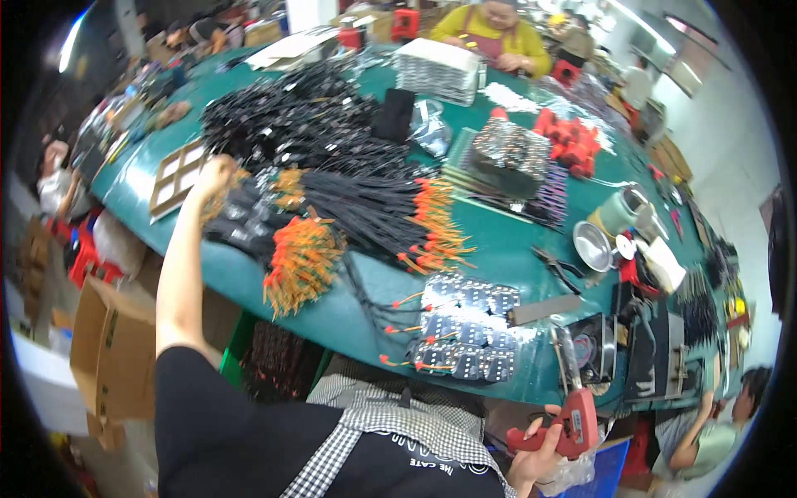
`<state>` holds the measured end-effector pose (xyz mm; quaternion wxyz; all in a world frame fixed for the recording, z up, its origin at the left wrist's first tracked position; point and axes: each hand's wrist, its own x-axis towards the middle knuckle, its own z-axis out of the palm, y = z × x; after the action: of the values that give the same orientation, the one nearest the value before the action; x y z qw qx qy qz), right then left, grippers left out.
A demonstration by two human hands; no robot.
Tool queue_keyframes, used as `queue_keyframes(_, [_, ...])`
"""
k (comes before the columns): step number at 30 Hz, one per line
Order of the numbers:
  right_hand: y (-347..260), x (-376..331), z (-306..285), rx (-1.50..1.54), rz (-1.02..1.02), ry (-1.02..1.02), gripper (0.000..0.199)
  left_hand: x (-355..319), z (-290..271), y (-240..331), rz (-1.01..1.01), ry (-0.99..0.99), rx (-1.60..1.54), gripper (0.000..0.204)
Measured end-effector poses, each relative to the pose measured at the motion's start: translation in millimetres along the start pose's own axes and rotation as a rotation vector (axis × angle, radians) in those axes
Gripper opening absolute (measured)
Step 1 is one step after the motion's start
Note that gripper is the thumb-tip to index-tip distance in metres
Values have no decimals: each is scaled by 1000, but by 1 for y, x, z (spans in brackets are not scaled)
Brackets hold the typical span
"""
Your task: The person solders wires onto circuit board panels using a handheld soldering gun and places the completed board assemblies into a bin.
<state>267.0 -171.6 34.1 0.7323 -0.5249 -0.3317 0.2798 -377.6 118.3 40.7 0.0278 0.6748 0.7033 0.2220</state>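
My left hand is stretched out over the far left of the table, its fingers closed at the edge of a heap of black cables. What they grip is hidden. Beside it lie black cables with orange wire ends. My right hand is wrapped round the handle of a red soldering gun, held low at the table's front edge and pointing up. Ahead of me sits a block of small black circuit boards with white dots; a few orange-ended cables reach onto its left side.
A divided tray is near my left hand. Pliers, a metal bowl and a flat metal bar lie to the right. Across the green table a person in yellow works. A cardboard box stands at left.
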Motion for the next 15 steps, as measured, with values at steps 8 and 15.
queue_keyframes(8, [-7, -5, 18, -55, 2, -105, 34, -52, 38, 28, -115, 23, 7, 23])
queue_keyframes(15, [-11, -12, 23, -88, -33, -48, 41, 2, 40, -68, -85, 295, 98, 21])
